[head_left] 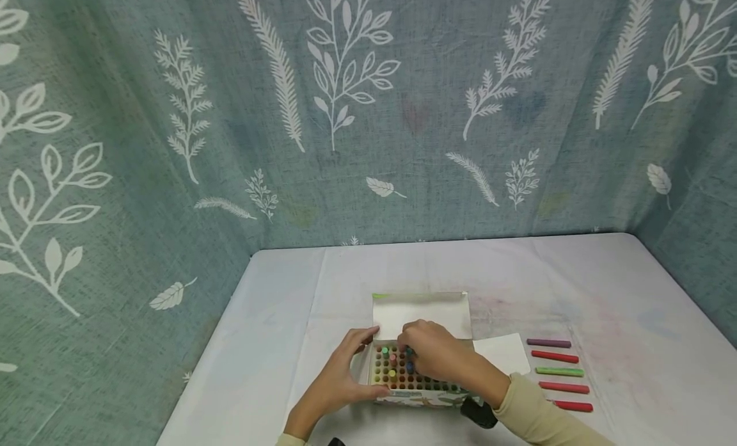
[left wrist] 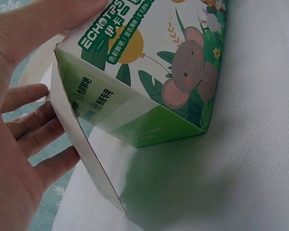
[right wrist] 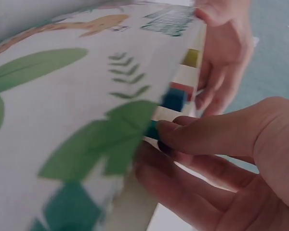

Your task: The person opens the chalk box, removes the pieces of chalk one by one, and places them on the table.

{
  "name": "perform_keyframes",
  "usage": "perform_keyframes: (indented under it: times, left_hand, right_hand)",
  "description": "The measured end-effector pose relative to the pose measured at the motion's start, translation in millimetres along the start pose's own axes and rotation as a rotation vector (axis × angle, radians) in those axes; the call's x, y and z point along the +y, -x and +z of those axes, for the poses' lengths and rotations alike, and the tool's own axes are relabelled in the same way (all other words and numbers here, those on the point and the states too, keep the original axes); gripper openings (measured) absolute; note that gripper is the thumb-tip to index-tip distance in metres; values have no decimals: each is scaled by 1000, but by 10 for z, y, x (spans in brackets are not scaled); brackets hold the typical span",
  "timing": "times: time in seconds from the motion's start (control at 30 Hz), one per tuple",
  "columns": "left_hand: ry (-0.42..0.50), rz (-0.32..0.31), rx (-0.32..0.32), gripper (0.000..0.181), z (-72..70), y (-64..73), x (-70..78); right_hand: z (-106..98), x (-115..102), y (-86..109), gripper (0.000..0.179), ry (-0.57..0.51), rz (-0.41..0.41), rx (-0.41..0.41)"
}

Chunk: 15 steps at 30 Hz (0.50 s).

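A printed cardboard box [head_left: 423, 398] stands with its lid [head_left: 423, 311] raised. Inside is a grid of round holes, several holding coloured chalk-like sticks, among them a blue stick [right wrist: 175, 99] and a yellow stick [head_left: 392, 374]. My left hand [head_left: 345, 375] grips the box's left end; its thumb is at the front and its fingers lie by the open side flap [left wrist: 86, 149]. Over the holes, my right hand [head_left: 434, 353] pinches a teal stick [right wrist: 152, 130] between thumb and fingers. The stick's lower part is hidden by the box wall in the right wrist view.
A column of sticks lies right of the box: a purple stick [head_left: 549, 343], a green stick [head_left: 559, 372] and red sticks [head_left: 554, 357]. A white flap [head_left: 503, 353] sticks out at the box's right end. A patterned curtain [head_left: 414, 177] hangs behind the white-covered table [head_left: 288, 305].
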<state>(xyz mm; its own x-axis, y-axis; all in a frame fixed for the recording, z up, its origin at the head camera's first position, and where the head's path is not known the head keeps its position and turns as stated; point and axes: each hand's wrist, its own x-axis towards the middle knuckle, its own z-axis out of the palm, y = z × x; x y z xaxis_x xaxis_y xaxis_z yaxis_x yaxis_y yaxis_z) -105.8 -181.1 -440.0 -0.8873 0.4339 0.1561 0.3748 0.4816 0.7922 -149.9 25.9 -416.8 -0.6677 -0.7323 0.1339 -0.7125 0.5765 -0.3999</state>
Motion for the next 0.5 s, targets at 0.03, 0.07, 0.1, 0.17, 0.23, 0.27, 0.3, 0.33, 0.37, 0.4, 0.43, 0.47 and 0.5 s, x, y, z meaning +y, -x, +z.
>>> perform_keyframes:
  times: [0.03,0.07,0.1,0.17,0.23,0.27,0.3,0.33,0.37,0.4,0.43,0.47,0.5]
  left_hand:
    - [-1,3,0,84,-2,2,-3]
    - [1,5,1,84,-4,3,-6]
    - [4,6,1,84,-5,3,-8]
    - [7,6,0,84,-7,3,-10]
    - [11,4,-1,84,-6,1,-9]
    - [11,4,-1,84,-6,-1,-9]
    - [9,3,-1,85,-5,-2,-8]
    - [8,3,-1,85,-4,-3,-5]
    - [7,3,-1,85,-2,-5,-2]
    - [5,3,1,85,0,-6,0]
    - [2,3,2,85,1,-6,3]
    - [1,5,3,85,1,-7,4]
    - [0,7,3,85,1,-8,5]
  right_hand:
    - [6,-4,-9,23,23,0,3]
    - [12,-6,-17,22,40,2,3]
    - [15,-7,-22,21,50,5,4]
    - [13,-9,-24,20,52,6,11]
    - [0,-5,-17,18,41,2,24]
    - [-14,-1,-9,17,26,1,30]
    - [-32,4,1,16,7,-4,40]
    - [-53,10,12,16,-16,-11,51]
    - [-79,14,24,15,-41,-18,63]
    - [-109,19,36,15,-70,-24,74]
    - [-143,24,49,14,-104,-29,84]
    - [-176,30,61,13,-134,-35,93]
    - [-210,38,75,12,-166,-36,99]
